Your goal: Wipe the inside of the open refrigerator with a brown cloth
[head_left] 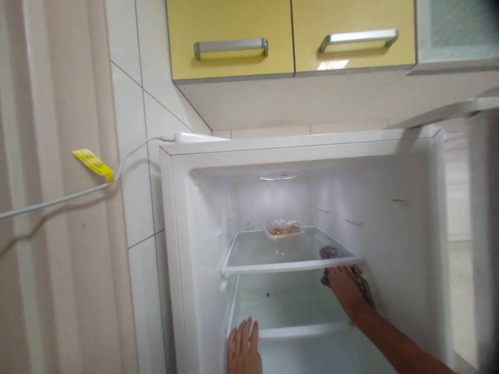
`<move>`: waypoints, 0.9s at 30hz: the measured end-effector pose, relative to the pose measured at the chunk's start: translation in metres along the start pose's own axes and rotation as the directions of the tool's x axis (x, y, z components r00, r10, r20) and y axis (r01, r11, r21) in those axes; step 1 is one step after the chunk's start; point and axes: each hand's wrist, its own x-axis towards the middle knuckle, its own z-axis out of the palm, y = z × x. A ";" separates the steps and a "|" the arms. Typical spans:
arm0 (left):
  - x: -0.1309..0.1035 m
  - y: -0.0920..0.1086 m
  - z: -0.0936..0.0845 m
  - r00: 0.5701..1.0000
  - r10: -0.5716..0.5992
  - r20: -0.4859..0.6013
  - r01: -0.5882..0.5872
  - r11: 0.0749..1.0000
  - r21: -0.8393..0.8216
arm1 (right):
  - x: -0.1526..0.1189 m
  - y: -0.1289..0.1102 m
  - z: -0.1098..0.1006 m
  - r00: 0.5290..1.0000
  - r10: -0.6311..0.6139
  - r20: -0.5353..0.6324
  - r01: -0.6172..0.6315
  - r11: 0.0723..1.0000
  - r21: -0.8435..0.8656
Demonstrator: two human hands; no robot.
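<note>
Inside the open white fridge, my right hand holds a dark patterned cloth at the right side, by the front edge of the upper glass shelf. Part of the cloth shows through the glass. My left hand is at the lower left, fingers stretched out, near the front edge of the lower shelf, with nothing in it. A wrapped tray of food sits at the back of the upper shelf. One small dark speck lies on the lower shelf.
The fridge door stands open on the right. Yellow cabinets with metal handles hang above. On the left, a white cable with a yellow tag runs past a beige curtain-like surface and wall tiles.
</note>
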 end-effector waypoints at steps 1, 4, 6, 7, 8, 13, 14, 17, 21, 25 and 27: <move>0.002 -0.001 -0.004 1.000 0.009 0.013 -0.009 1.000 -0.021 | -0.007 0.002 -0.011 0.999 -0.039 0.033 0.039 0.999 -0.023; 0.009 -0.001 -0.022 0.995 0.043 0.086 -0.039 0.998 -0.040 | -0.029 0.005 -0.046 0.971 -0.173 0.168 0.202 0.964 -0.172; 0.015 0.000 -0.035 0.989 0.067 0.136 -0.064 0.998 -0.024 | -0.044 0.006 -0.068 0.941 -0.232 0.246 0.297 0.915 -0.274; 0.018 0.002 -0.041 0.985 0.072 0.154 -0.070 0.997 -0.017 | -0.052 0.008 -0.079 0.932 -0.247 0.267 0.324 0.896 -0.302; 0.020 0.003 -0.047 0.983 0.073 0.170 -0.072 0.997 -0.012 | -0.060 0.009 -0.089 0.931 -0.250 0.268 0.329 0.890 -0.316; 0.029 0.009 -0.061 0.979 0.068 0.193 -0.071 0.997 0.006 | -0.097 0.021 -0.125 0.945 -0.253 0.207 0.312 0.887 -0.340; 0.030 0.009 -0.061 0.979 0.069 0.190 -0.071 0.997 0.004 | -0.101 0.023 -0.128 0.943 -0.256 0.214 0.317 0.888 -0.333; 0.032 0.010 -0.062 0.981 0.067 0.179 -0.066 0.998 -0.013 | -0.104 0.025 -0.130 0.933 -0.245 0.262 0.320 0.899 -0.300; 0.031 0.011 -0.058 0.990 0.073 0.122 -0.071 0.997 -0.020 | -0.087 0.014 -0.111 0.914 -0.187 0.360 0.316 0.885 -0.341; 0.031 0.008 -0.050 0.995 0.099 0.015 -0.098 0.995 -0.034 | -0.064 0.000 -0.080 0.904 -0.139 0.405 0.304 0.874 -0.380; 0.030 0.004 -0.043 0.990 0.136 -0.041 -0.137 0.990 -0.025 | -0.054 -0.005 -0.063 0.922 -0.116 0.368 0.249 0.908 -0.337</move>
